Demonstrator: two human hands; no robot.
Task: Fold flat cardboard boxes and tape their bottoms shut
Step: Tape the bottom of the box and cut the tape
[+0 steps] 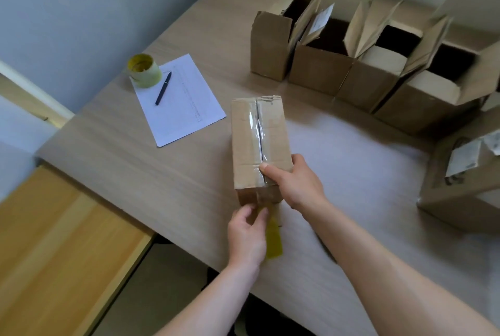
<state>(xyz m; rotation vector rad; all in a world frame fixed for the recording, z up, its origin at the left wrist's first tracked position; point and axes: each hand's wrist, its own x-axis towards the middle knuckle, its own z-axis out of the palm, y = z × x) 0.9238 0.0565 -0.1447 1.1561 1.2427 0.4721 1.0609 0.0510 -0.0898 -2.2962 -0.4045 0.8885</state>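
Observation:
A brown cardboard box (258, 140) stands on the table with its flaps closed on top. Clear tape runs along the centre seam. My right hand (293, 181) grips the box's near right corner, thumb pressing on the taped seam. Just below the box's near face, my left hand (247, 233) pinches a loose yellowish tape strip (273, 241) that hangs down from that face. A roll of yellowish tape (144, 70) stands at the far left on a sheet of paper.
Several open cardboard boxes (319, 62) line the back and right of the wooden table (135, 168). Another box (460, 181) lies at the right edge. A white paper (186, 103) with a black pen (163, 88) lies left. A lower wooden surface (59, 249) adjoins at the left.

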